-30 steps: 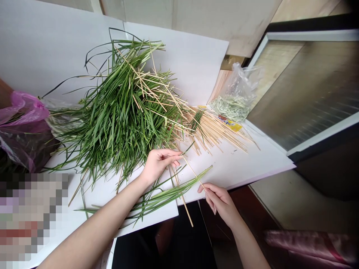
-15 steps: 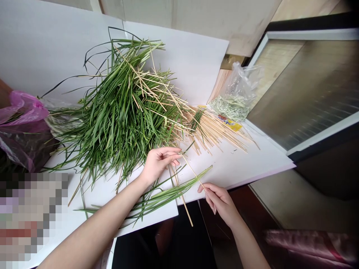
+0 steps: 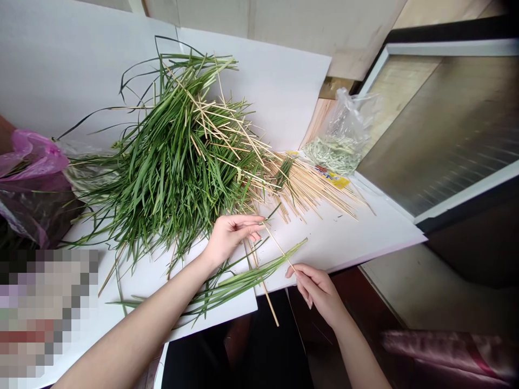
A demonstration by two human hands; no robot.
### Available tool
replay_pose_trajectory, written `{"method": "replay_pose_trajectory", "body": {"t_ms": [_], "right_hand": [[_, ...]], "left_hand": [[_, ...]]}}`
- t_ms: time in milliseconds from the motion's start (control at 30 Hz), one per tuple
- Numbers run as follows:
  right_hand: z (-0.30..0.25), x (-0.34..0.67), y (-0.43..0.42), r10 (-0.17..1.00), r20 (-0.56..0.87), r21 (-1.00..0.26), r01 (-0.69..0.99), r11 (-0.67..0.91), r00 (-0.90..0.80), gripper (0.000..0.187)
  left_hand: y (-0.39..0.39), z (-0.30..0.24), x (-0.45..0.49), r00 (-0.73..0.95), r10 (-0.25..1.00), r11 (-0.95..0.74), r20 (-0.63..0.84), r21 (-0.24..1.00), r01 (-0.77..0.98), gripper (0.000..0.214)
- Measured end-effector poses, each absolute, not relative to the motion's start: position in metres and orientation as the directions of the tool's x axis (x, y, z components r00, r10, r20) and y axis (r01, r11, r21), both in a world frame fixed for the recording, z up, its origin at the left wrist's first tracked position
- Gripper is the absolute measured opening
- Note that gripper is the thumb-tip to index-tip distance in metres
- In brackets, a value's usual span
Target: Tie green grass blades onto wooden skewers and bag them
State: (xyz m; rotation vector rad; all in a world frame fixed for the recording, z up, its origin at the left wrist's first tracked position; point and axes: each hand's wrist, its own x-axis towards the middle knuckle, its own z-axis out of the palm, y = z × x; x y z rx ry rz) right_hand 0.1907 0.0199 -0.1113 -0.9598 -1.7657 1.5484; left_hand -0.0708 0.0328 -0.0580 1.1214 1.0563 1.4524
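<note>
Little has moved; both grips hold as before. At far left a pink bag [image 3: 32, 173] is cut off, its contents unclear. Beside the green leaves [image 3: 170, 162], our left hand [image 3: 231, 235] pinches one skewer [image 3: 278, 247] above the white board [image 3: 348, 237]; our right hand [image 3: 318, 289] pinches its lower end. A clear bag [image 3: 351, 116] holds pale green bits [image 3: 334, 154].

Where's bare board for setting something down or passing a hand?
Free: white board between the bamboo skewers and its near right edge; also the far sheet behind the green leaves. Crowded: that heap, and the skewer running from left hand to right hand.
</note>
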Motion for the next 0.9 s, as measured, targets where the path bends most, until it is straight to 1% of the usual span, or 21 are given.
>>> {"method": "replay_pose_trajectory", "body": {"t_ms": [233,467,700,900], "right_hand": [[-0.1113,0.1911,0.02,0.828,-0.031,-0.989,0.137,0.056,-0.56,0.03],[-0.1106,0.191,0.0188,0.828,-0.032,-0.988,0.143,0.058,-0.559,0.03],[-0.1083,0.1904,0.0194,0.826,-0.027,-0.988,0.14,0.063,-0.564,0.03],[-0.109,0.1903,0.0193,0.828,-0.027,-0.989,0.135,0.059,-0.561,0.03]], "left_hand": [[0.0325,-0.0542,-0.0703,-0.108,0.986,-0.146,0.124,0.964,-0.223,0.033],[0.0325,-0.0537,-0.0691,-0.105,0.988,-0.136,0.117,0.972,-0.19,0.034],[0.0319,-0.0591,-0.0714,-0.092,0.984,-0.165,0.154,0.979,-0.118,0.026],[0.0322,-0.0592,-0.0723,-0.096,0.983,-0.166,0.159,0.984,-0.071,0.024]]}}
